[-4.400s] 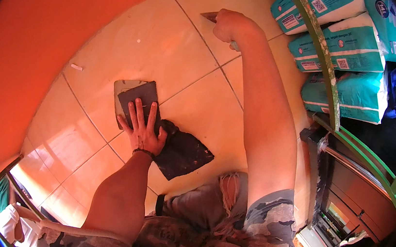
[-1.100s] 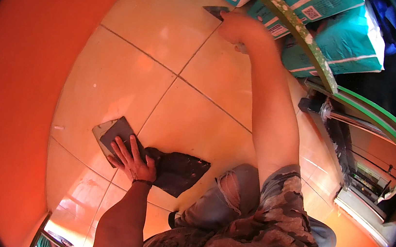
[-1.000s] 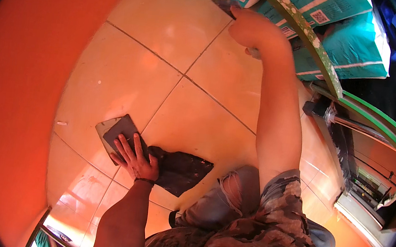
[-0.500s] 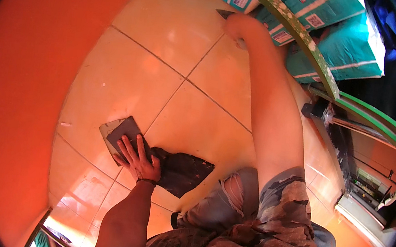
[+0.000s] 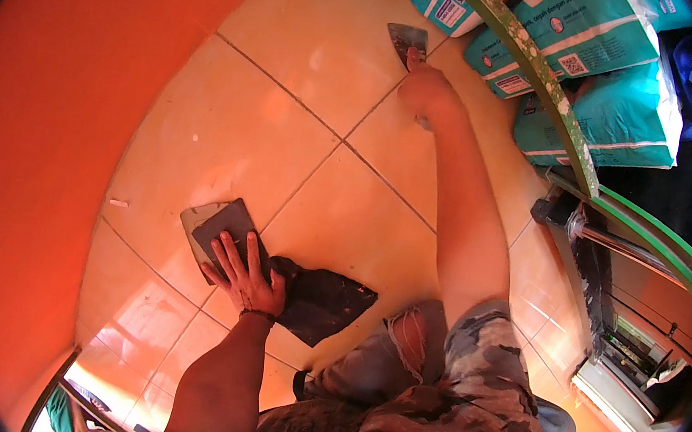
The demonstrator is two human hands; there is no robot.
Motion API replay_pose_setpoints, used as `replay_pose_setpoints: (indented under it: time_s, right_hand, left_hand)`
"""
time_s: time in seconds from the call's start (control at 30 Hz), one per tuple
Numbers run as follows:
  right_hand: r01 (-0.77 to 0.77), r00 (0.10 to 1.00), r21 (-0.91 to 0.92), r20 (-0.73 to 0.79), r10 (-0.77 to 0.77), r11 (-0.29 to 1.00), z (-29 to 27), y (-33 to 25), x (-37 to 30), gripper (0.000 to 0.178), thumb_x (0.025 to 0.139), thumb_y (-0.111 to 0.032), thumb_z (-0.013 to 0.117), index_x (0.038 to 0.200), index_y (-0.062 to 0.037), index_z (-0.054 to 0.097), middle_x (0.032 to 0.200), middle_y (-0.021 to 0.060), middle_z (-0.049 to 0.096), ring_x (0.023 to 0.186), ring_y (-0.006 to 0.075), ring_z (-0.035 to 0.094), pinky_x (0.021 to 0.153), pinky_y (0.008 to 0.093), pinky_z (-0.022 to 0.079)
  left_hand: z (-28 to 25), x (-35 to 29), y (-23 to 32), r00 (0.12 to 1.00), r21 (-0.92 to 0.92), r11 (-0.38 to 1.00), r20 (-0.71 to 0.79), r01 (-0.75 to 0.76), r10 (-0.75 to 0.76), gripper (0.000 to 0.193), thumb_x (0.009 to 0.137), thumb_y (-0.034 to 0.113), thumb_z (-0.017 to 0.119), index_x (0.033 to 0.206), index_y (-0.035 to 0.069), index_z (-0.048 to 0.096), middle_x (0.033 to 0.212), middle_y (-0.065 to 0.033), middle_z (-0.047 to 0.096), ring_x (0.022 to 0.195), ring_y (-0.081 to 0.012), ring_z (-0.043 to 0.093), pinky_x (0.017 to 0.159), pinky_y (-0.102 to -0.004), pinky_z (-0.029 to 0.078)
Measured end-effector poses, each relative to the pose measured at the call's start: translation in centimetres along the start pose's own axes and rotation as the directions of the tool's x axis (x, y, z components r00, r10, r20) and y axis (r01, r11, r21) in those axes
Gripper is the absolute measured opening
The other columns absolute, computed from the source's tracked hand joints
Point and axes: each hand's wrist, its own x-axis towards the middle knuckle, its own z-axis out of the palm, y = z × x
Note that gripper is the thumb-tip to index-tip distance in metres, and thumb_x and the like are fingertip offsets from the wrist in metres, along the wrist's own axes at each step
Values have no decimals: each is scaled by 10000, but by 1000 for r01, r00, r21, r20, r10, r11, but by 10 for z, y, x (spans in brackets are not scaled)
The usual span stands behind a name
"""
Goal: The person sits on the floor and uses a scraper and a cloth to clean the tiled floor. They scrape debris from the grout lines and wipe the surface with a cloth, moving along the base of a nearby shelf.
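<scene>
My right hand (image 5: 430, 91) reaches far out over the tiled floor, fingers closed round a putty knife (image 5: 406, 42). Its wide, dark blade lies at or just over the tiles, and the index finger stretches along it. Nearer to me, my left hand (image 5: 249, 277) rests flat with its fingers spread on a dark grey rectangular sheet (image 5: 225, 226). A lighter flat piece (image 5: 195, 214) shows from under that sheet. Beside the left thumb, a ragged-edged black sheet (image 5: 323, 303) lies on the floor, partly hidden by the hand.
An orange wall (image 5: 58, 123) borders the left. Teal packages (image 5: 596, 116) are stacked at the upper right behind a curved, paint-chipped green bar (image 5: 541, 76). A black-ended metal rod (image 5: 617, 230) stands along the right. A small pale scrap (image 5: 119, 203) lies by the wall.
My right hand has drawn back slightly from the packages, and the putty knife's blade now shows broad side up. My left hand stays in place on the grey sheet.
</scene>
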Motion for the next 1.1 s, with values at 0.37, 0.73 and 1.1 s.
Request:
replay_pose_setpoints:
  time_s: [0.37,0.73,1.1]
  right_hand:
    - [71,997,-35,-35,-72,997,59,-63,-91,703,831,-78,476,1519,-138,346,996,286,672,836,400,692,809,507,547]
    - [297,947,-69,152,-284,953,15,-126,-128,657,827,-92,481,1480,-89,409,1037,231,685,876,346,695,781,473,550]
    - [236,967,-117,131,-221,965,19,-136,-32,584,873,-127,403,1456,-101,429,1367,139,576,987,327,679,878,422,540]
  left_hand:
    - [-10,-2,-1,999,1,999,-13,52,-52,843,759,313,601,1543,205,310,1640,-189,69,1511,-403,30,1128,-708,-22]
    - [-13,-9,-11,994,4,995,24,102,-102,892,747,330,627,1558,248,265,1642,-181,59,1512,-393,35,1124,-718,-9]
    - [-6,-1,-2,998,-17,998,4,57,-57,857,758,343,627,1544,231,302,1638,-191,69,1511,-401,26,1120,-721,-9]
